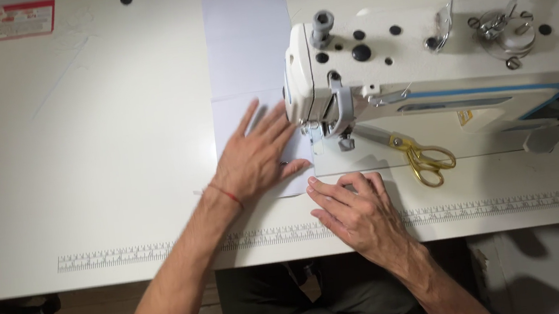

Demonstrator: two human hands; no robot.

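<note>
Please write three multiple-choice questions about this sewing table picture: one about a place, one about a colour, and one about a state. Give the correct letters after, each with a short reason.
1. Where do the scissors lie?
A. On the machine bed, under the arm of the sewing machine
B. At the far left corner of the table
C. In the left hand

2. What colour are the scissor handles?
A. Black
B. Gold
C. Red

3. How does the left hand rest on the pale fabric?
A. Closed in a fist
B. Lifted above it, pinching a fold
C. Flat, with fingers spread

Answers:
1. A, they lie right of the needle, below the machine arm, apart from both hands.
2. B, the loops shine yellow-gold.
3. C, the palm lies down on the fabric with fingers fanned toward the needle, while the right hand rests at the near edge of the cloth.
</note>
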